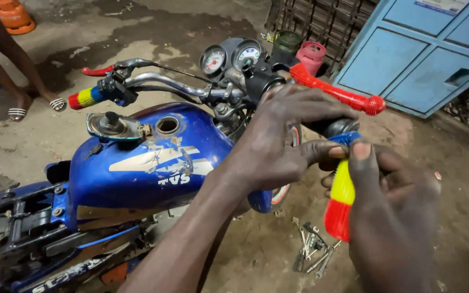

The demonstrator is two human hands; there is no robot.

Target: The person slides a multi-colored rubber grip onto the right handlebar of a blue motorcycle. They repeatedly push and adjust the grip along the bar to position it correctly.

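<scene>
Blue motorbike tank at left, cap open, with a striped grip on the far handlebar end. Left hand curled over the near handlebar end under the red lever, fingers bent around it. Right hand pinching the yellow-and-red grip, thumb pressed on its top, fingers wrapped behind; loose tools on the ground below.

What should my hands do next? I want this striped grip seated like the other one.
Probably push on: the right hand holds the blue-yellow-red ribbed rubber grip only at the bar end, while the left hand steadies the handlebar beneath the red brake lever.
</scene>
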